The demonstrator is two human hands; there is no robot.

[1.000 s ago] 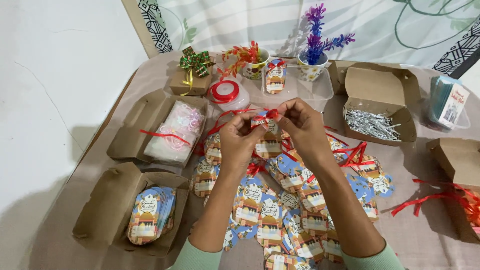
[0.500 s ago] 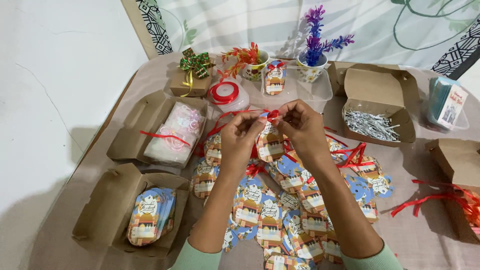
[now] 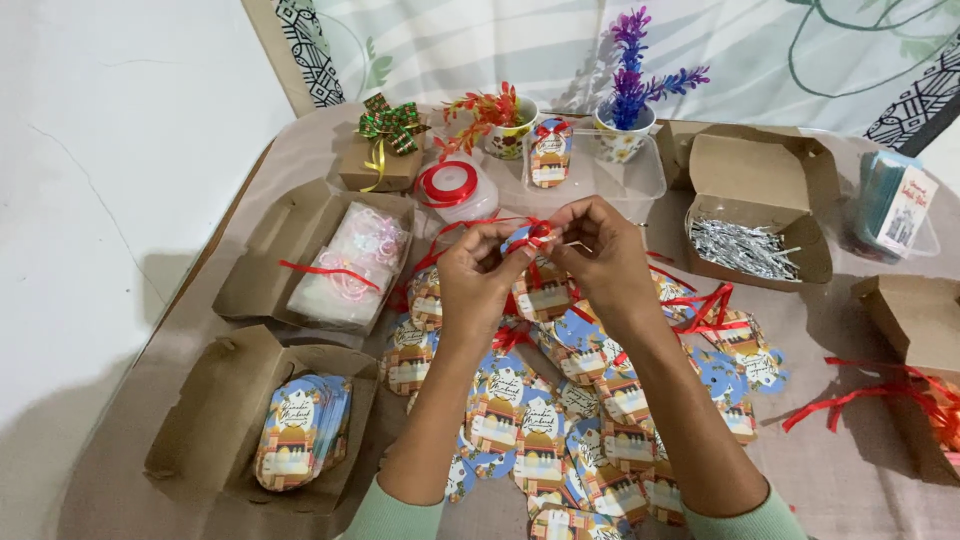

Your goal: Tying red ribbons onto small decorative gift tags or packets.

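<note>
Both hands meet above the middle of the desk (image 3: 820,330), which is covered in a grey-beige cloth. The left hand (image 3: 478,268) and the right hand (image 3: 600,252) each pinch with thumb and fingertips a thin red ribbon (image 3: 538,232) knotted at the top of a small blue printed paper tag (image 3: 522,240), held just clear of the surface. Directly beneath the wrists lies a loose pile of similar printed tags (image 3: 560,420), some with red ribbon already on them, spreading toward the near edge.

Toward the left edge sit two open brown cardboard boxes: the nearer one (image 3: 215,420) holds a stack of tags, the farther one (image 3: 270,255) a clear plastic bag with a strip of red ribbon across it. A spool of red ribbon (image 3: 447,184) rests on a white tub toward the far edge, beside a small brown box topped with a green and gold bow (image 3: 388,120). Near the far right corner an open cardboard box (image 3: 760,170) holds silver shredded strips (image 3: 742,245).
</note>
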